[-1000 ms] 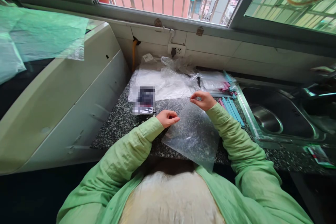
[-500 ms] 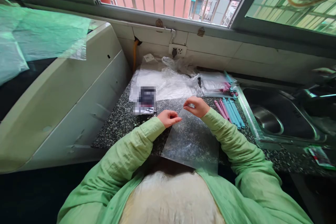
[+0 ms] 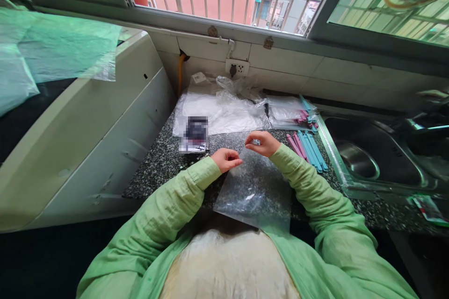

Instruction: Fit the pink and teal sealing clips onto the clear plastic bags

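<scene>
A clear plastic bag [image 3: 257,191] hangs from my hands and slants down over the counter's front edge towards my body. My left hand [image 3: 227,160] is closed in a pinch on its upper left edge. With thumb and fingertips together, my right hand [image 3: 262,143] pinches the bag near its upper corner. Close by my right hand lie pink sealing clips [image 3: 296,146] and blue sealing clips [image 3: 313,151], side by side on the counter. Behind my left hand is a small packet [image 3: 193,135] whose front is blurred out.
White and clear plastic bags [image 3: 224,110] lie along the wall. Beside them is a clear pack [image 3: 286,110] with more clips. A metal sink [image 3: 372,149] is at the right, a pale appliance [image 3: 105,126] at the left. A wall socket [image 3: 237,66] sits below the barred window.
The lower part of the plastic bag has shifted slightly left and now catches bright glints of light. Both hands keep almost the same place and grip.
</scene>
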A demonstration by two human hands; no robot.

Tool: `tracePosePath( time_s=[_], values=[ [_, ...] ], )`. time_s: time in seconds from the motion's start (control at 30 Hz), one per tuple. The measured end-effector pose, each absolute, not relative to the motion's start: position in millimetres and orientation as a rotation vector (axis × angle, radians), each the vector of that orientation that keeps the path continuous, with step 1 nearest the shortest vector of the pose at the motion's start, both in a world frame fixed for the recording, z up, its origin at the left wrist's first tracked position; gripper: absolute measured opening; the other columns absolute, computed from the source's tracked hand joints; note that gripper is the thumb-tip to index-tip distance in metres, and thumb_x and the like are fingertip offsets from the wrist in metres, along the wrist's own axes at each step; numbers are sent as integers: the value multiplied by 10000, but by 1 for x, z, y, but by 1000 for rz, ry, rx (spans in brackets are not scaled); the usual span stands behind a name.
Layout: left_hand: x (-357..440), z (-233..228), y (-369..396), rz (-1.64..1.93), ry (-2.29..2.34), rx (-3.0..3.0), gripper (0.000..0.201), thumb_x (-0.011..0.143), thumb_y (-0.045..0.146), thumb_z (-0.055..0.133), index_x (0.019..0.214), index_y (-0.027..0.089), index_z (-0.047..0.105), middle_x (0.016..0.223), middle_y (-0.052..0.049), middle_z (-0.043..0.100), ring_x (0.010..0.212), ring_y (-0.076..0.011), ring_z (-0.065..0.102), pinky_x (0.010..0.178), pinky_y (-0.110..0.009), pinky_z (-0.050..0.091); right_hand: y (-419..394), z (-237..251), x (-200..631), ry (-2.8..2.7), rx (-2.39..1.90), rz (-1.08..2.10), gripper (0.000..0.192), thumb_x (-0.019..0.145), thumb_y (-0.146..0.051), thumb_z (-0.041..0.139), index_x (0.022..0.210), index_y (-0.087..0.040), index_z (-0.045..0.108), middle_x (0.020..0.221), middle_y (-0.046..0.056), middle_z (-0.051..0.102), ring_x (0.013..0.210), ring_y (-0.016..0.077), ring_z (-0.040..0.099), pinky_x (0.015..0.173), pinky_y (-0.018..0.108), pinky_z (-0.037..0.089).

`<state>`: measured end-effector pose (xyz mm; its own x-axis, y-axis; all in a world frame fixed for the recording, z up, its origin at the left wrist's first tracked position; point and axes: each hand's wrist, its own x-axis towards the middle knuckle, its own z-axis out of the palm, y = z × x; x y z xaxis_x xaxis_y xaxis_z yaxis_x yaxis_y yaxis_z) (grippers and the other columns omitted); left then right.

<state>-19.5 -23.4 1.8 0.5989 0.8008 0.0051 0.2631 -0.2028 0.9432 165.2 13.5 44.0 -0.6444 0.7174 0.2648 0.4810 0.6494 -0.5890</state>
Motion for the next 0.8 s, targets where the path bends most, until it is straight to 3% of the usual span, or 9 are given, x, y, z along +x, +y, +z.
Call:
tracePosePath(
  time_s=[0.17, 0.37, 0.8],
  values=[
    [-21, 4, -25, 644, 832, 1786, 369, 657, 447, 528, 492, 137, 416, 450, 67, 264, 452, -46, 235, 437, -201, 188, 18, 43, 171, -2379, -895, 989, 232, 713, -345, 562, 763, -123, 611, 723, 56, 651, 682, 127, 582, 671, 251, 462],
    [-23, 7, -25, 694, 819, 1791, 372, 664, 444, 531, 492, 133, 420, 465, 60, 274, 466, -49, 252, 449, -203, 201, 21, 44, 179, -2361, -968, 1114, 275, 697, -377, 556, 700, -108, 611, 671, 54, 644, 630, 125, 572, 647, 252, 462],
    [-22, 4, -23, 710, 879, 1733, 410, 649, 466, 527, 455, 153, 346, 439, 68, 260, 443, -40, 242, 431, -196, 199, 16, 36, 169, -2252, -1095, 445, 102, 701, -231, 562, 666, -154, 618, 626, 29, 615, 605, 120, 528, 605, 241, 410]
  ],
)
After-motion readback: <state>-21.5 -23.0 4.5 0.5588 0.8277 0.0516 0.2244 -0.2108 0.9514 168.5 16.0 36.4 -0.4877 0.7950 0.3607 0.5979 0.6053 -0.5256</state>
